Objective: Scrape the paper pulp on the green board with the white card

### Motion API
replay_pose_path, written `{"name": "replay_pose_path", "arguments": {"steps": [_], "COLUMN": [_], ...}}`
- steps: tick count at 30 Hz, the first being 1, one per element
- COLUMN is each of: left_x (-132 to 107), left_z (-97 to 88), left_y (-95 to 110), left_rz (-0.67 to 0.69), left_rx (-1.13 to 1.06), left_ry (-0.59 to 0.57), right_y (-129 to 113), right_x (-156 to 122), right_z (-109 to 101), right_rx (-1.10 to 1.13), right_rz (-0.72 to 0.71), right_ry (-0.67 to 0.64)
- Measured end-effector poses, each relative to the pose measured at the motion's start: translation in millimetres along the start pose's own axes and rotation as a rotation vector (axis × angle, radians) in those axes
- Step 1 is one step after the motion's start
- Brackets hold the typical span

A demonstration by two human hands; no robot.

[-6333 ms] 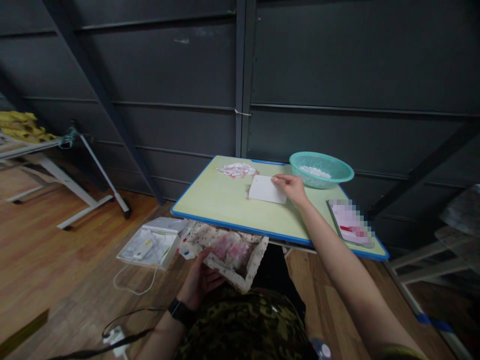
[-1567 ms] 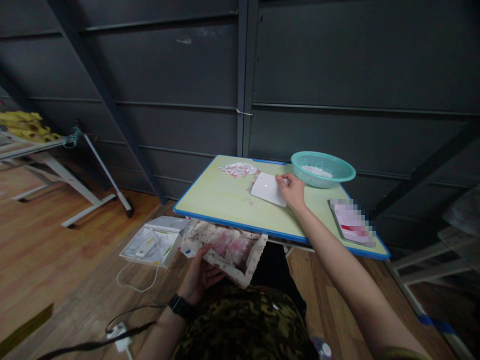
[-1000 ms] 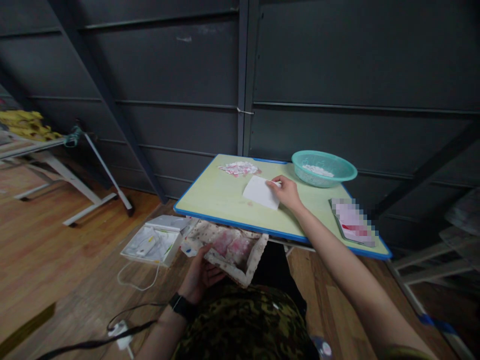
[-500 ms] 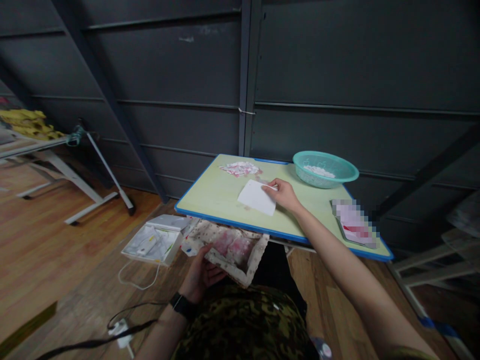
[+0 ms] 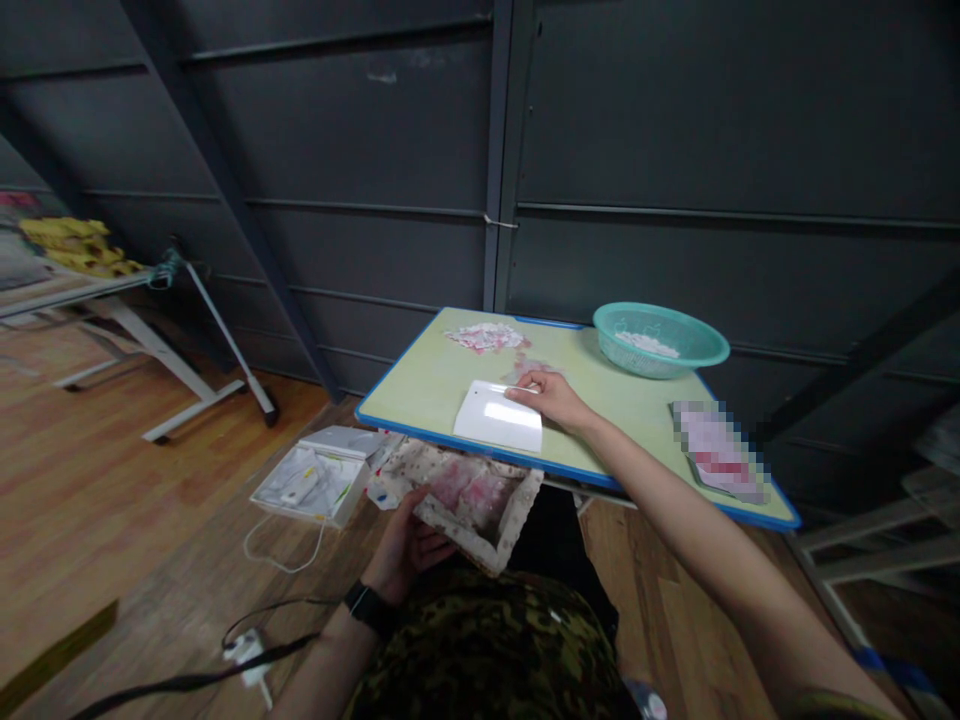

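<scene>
My right hand (image 5: 549, 398) grips a white flat scraper card (image 5: 498, 428) and holds it on the yellow-green table top (image 5: 427, 385), close to the blue front edge. My left hand (image 5: 409, 548) holds a patterned cloth-lined tray (image 5: 465, 500) with pink and white bits, just under that front edge. A pile of pink and white scraps (image 5: 486, 337) lies at the far side of the table, with a faint smear of bits near my right hand.
A teal basket (image 5: 660, 339) with white bits stands at the back right. A blurred pad (image 5: 718, 452) lies on the right. On the wooden floor sit a white box (image 5: 316, 475) and cables (image 5: 247, 655). A dark metal wall stands behind; a white frame (image 5: 187, 345) stands left.
My right hand has drawn the white card across the table from beside the basket to the front edge. My left hand has kept the tray under the edge.
</scene>
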State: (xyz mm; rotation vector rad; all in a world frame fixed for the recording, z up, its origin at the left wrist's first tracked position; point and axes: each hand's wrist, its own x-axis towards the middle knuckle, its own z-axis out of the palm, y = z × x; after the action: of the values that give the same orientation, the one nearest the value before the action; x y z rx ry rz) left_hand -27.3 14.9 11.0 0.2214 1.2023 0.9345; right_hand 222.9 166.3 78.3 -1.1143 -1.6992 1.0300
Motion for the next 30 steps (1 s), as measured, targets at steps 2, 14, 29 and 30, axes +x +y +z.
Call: {"name": "replay_pose_path", "arguments": {"steps": [2, 14, 29, 30], "left_x": [0.3, 1.7, -3.5, -3.2], "left_z": [-0.7, -2.1, 0.9, 0.8], "left_y": [-0.5, 2.0, 3.3, 3.4], "left_rz": [-0.004, -0.008, -0.005, -0.008], "left_rx": [-0.005, 0.004, 0.002, 0.002], "left_ry": [-0.001, 0.026, 0.012, 0.013], "right_y": [1.9, 6.2, 10.3, 9.9], "right_x": [3.1, 5.0, 4.3, 3.8], "right_z": [-3.2, -48.3, -21.0, -21.2], "right_rx": [-0.005, -0.670, -0.693, -0.696], "right_rz": [-0.015, -0.170, -0.302, -0.301], "right_ry": [0.135, 0.752, 0.497, 0.495]}}
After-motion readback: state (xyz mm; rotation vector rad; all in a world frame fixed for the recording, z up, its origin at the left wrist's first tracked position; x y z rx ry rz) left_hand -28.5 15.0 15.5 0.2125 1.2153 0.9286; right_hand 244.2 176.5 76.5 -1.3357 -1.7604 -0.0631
